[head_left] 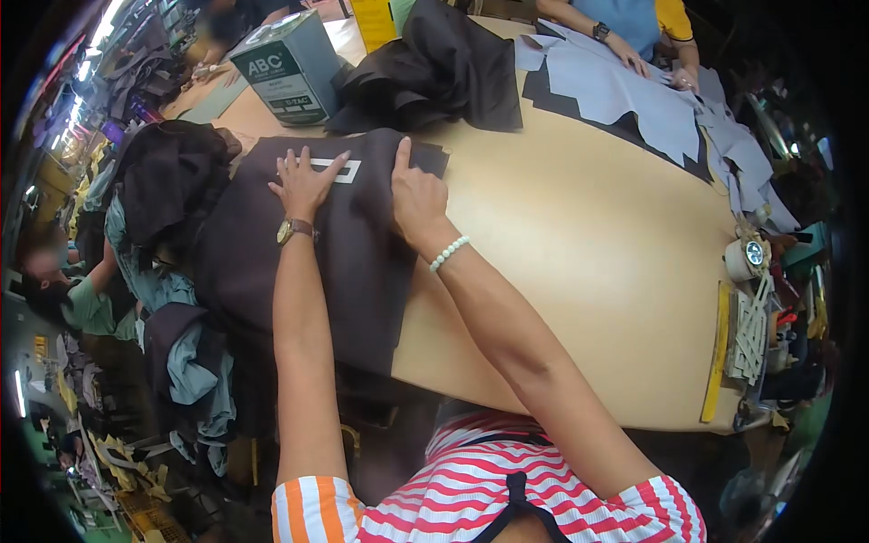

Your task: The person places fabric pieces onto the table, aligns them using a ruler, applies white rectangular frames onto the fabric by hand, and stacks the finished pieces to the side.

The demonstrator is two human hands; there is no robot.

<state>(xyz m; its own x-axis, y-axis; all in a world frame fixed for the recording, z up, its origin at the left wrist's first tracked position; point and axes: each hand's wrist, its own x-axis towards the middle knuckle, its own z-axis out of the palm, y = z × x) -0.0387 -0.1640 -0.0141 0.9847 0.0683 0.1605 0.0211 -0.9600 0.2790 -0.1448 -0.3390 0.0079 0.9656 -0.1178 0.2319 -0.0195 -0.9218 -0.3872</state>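
Observation:
A dark cloth piece [335, 262] lies over the left part of the table and hangs past its front edge. On it rests a white rectangular frame [344, 169] with a narrow dark opening. My left hand [306, 185] lies spread on the cloth, its thumb over the white frame and its fingers to the left of it. My right hand [419, 195] is at the cloth's right side, index finger stretched forward and the other fingers curled; whether it holds the cloth is hidden.
A green-grey ABC tin [285, 72] and a crumpled dark cloth [434, 72] stand beyond my hands. A co-worker's hands [634, 59] rest on grey cloth [606, 86] at the far right. A tape roll [748, 258] and yellow ruler [717, 353] lie right. Dark fabric [172, 181] is heaped left.

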